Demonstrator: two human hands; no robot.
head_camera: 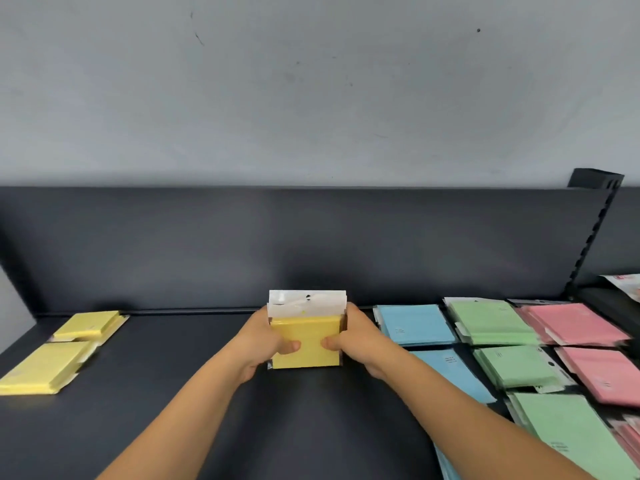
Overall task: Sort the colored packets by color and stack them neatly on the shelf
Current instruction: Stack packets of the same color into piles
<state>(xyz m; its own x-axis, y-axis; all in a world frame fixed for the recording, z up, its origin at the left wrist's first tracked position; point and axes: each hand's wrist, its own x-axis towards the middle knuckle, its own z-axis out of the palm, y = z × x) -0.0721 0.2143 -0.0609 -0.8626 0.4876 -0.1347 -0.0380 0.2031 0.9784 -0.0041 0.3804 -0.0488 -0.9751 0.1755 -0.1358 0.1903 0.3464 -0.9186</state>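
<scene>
On the dark shelf, two stacks of yellow packets sit at the left end: one close to the back panel, the other just in front of it, nearer the front edge and running to the left border of the view. Between these and the centre lies a wide stretch of bare shelf, open from the back panel to the front edge. In the middle, a bundle of yellow packets with white header cards on top stands tilted up, its far edge near the back panel; whether its lower edge touches the shelf cannot be told. The left hand clasps the bundle's left side, fingers curled round behind and the thumb pressed flat on the yellow face. The right hand clasps the right side in the same way, its thumb on the face just beside the other thumb, the two apart. To the right, a narrow gap separates the right hand from the blue packets, one stack near the back panel and another in front, partly hidden by the forearm. Next come green packets in three stacks front to back, then pink packets at the right end, beside the slotted upright.
</scene>
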